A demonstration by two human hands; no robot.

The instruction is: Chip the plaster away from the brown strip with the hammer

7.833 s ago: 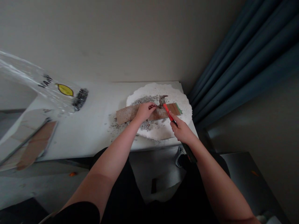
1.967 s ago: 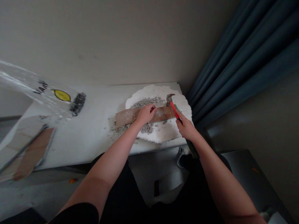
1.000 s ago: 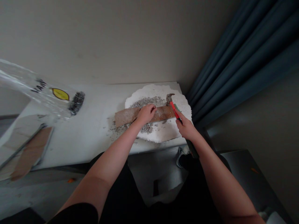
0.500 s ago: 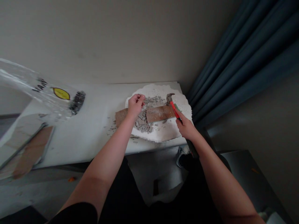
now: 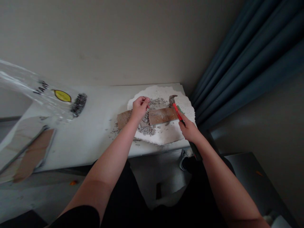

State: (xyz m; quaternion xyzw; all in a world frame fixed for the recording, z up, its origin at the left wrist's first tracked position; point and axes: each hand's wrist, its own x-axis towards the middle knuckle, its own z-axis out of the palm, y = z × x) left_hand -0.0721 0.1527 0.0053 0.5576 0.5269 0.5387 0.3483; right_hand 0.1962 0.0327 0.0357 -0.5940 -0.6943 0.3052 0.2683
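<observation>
A brown plank (image 5: 159,115) lies broken across a white foam slab (image 5: 173,133) on the white table (image 5: 95,133), with grey rubble (image 5: 144,126) around the break. My left hand (image 5: 139,107) hovers over the plank's broken middle, fingers pinched on something too small to make out. My right hand (image 5: 190,129) grips the handle of a red-and-black claw hammer (image 5: 176,108). The hammer's steel head rests at the plank's right end.
A clear plastic bag of dark nails (image 5: 59,98) lies at the table's left. Flat planks (image 5: 26,148) lean off the left edge. A dark blue curtain (image 5: 242,63) hangs close on the right. A beige wall (image 5: 118,41) stands behind the table.
My left hand has lifted off the plank's middle and moved left and back, which uncovers the broken gap and rubble. The right hand and the hammer stay put.
</observation>
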